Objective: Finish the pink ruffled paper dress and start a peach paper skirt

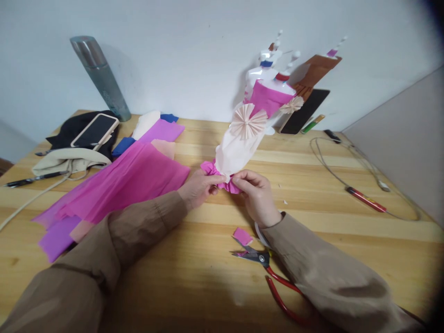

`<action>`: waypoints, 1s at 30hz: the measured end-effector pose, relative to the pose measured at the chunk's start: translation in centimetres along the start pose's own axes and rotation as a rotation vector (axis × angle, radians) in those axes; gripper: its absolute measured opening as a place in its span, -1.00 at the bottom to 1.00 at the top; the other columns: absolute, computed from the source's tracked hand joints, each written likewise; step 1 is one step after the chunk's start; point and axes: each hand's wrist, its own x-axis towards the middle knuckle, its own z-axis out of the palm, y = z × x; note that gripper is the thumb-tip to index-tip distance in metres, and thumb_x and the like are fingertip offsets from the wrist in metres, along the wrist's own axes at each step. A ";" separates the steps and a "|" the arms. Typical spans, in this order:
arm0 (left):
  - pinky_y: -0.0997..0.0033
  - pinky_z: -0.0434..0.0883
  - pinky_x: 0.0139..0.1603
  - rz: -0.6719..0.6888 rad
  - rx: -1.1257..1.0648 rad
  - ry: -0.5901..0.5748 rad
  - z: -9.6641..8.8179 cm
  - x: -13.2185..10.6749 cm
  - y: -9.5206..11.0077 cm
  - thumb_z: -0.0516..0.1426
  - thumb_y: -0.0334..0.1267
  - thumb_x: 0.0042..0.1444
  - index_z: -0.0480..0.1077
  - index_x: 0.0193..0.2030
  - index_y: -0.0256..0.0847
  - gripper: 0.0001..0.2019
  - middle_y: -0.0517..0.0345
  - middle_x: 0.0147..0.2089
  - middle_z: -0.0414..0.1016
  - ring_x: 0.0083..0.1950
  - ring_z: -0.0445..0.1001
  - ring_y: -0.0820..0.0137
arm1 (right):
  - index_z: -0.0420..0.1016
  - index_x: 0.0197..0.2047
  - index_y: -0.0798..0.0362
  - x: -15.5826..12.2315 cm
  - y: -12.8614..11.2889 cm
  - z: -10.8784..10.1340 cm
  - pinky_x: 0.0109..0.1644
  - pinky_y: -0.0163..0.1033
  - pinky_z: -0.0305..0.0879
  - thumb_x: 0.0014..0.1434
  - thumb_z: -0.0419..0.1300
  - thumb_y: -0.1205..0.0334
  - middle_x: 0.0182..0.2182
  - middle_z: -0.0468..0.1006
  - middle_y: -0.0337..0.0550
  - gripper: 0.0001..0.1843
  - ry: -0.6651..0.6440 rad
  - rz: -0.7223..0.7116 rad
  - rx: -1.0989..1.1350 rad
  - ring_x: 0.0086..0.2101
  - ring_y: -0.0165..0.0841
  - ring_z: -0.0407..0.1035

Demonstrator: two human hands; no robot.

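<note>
A small dress form [239, 148] stands before me, dressed in a pink top [270, 98] and a white paper skirt, with a pleated cream fan [248, 121] at its waist. Round the skirt's lower edge runs a gathered pink crepe paper ruffle [210, 167]. My left hand [199, 187] pinches the ruffle on its left side, thumb lying across the hem. With thumb and forefinger, my right hand [255, 192] grips the same ruffle at the right. Red-handled scissors [262, 259] lie open below my right hand, a pink paper scrap [243, 236] by their blades.
Pink crepe paper sheets [128, 180] spread at the left, near a phone [95, 131] and a cap [71, 160]. A spray bottle [100, 76] stands behind them. Other dress forms [317, 74] stand at the back right. A cable [322, 157] and a red pen-like tool [366, 200] lie right.
</note>
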 end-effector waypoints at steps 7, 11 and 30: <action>0.56 0.06 -0.57 -0.015 -0.044 0.000 -0.2 0.1 -0.1 0.33 -0.30 -0.17 0.35 -0.45 -0.27 -0.77 0.29 -0.54 0.32 -0.51 0.24 0.59 | 0.47 -0.58 0.06 0.0 -0.6 0.3 -0.51 -0.33 0.06 -0.16 0.36 0.18 -0.67 0.38 -0.31 -0.82 0.034 0.110 0.075 -0.61 -0.49 0.15; 0.56 0.13 -0.54 -0.038 -0.027 -0.020 -0.3 0.0 -0.3 0.37 -0.23 -0.20 0.37 -0.34 -0.25 -0.68 0.28 -0.47 0.37 -0.45 0.31 0.56 | 0.47 -0.58 0.07 0.0 -0.4 0.4 -0.50 -0.33 0.06 -0.15 0.37 0.19 -0.66 0.39 -0.31 -0.82 0.021 0.104 0.082 -0.60 -0.50 0.16; 0.55 0.13 -0.52 -0.058 -0.093 0.035 -0.1 0.0 -0.4 0.38 -0.24 -0.21 0.39 -0.35 -0.27 -0.68 0.26 -0.48 0.40 -0.45 0.33 0.56 | 0.47 -0.57 0.05 -0.1 -0.3 0.4 -0.50 -0.33 0.08 -0.14 0.36 0.18 -0.65 0.39 -0.33 -0.83 0.059 0.089 0.097 -0.60 -0.49 0.17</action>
